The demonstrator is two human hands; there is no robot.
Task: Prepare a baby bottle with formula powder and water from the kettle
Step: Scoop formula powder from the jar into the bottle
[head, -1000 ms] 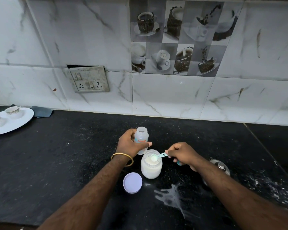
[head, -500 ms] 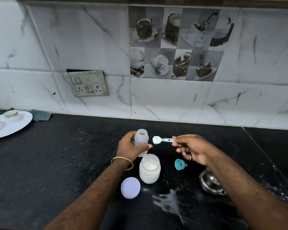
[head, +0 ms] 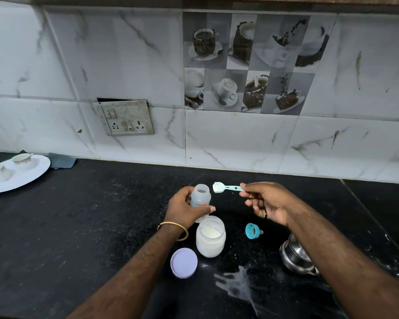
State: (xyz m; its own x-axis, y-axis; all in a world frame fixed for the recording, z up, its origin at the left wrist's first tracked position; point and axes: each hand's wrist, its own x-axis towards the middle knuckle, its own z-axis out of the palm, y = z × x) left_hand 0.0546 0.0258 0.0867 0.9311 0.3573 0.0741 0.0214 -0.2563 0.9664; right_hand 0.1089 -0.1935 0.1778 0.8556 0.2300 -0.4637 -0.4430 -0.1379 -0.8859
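My left hand (head: 186, 207) clamps the small translucent plastic baby bottle (head: 200, 199) upright above the black bench (head: 78, 215), right hand (head: 266, 202) pinching the heaped teal plastic scoop (head: 226, 187) just beside its mouth: centre it first, then tip slowly.

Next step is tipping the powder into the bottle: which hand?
Right. The right hand holds the loaded scoop beside the open mouth of the bottle; the left hand is steadying that bottle.

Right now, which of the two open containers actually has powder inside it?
The wide jar standing beside its lilac lid. The narrow baby bottle in the left hand looks empty.
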